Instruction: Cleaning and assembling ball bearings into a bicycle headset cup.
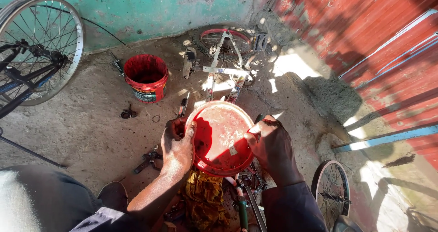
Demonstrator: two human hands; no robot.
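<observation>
Both hands closed on a round red lid, held flat above the concrete floor: left hand gripping the left rim with fingers curled over the edge, right hand pinching the right rim near a small metal piece lying on the lid. Wet, greasy-looking surface on the lid, so probably slippery; a loose grip could let it tilt and drop the small piece among the yellow rag and the tools below, hard to find again. Red bucket well apart, near the green wall. Small bicycle frame just ahead and a small wheel close at right, easy to knock with an elbow.
</observation>
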